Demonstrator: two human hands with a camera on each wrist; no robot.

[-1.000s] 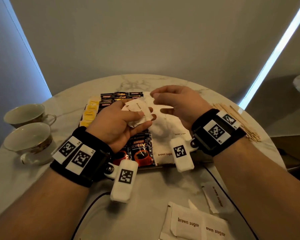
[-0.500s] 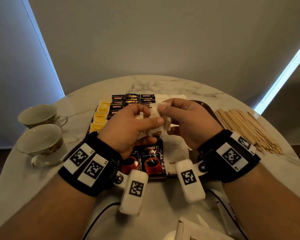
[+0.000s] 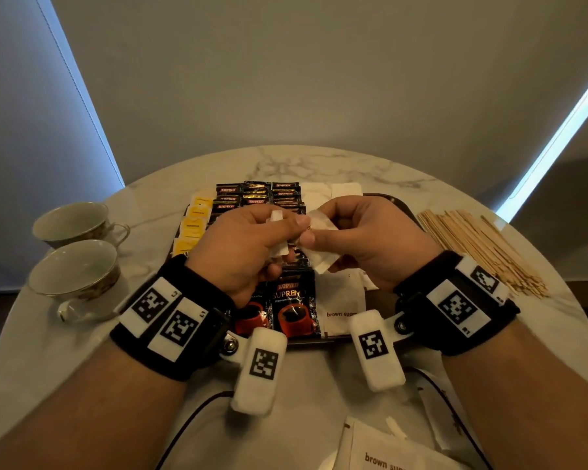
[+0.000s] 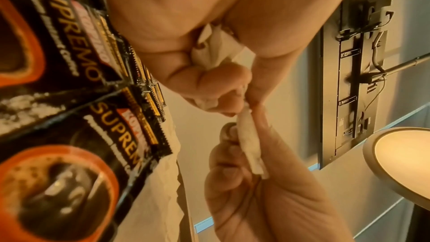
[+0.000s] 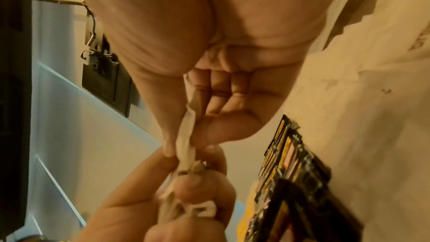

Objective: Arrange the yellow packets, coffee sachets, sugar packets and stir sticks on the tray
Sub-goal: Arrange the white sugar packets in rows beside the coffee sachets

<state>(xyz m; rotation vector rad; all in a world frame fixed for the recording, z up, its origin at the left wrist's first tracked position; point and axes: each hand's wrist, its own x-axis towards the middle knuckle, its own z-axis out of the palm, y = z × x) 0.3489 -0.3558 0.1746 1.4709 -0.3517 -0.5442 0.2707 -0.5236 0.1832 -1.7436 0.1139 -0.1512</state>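
Since the earlier frames both hands have come together above the tray; right hand, empty-fingered a second ago, now pinches a white sugar packet between thumb and forefinger. Left hand grips a small bunch of sugar packets, fingers curled round them, thumb tip meeting the right thumb. Both held over the tray middle. On the tray: yellow packets in a column on the left, coffee sachets in far rows, two big sachets near edge, brown sugar packet right of those. Stir sticks piled on the table right of the tray. Two cups left. More brown sugar packets at near edge
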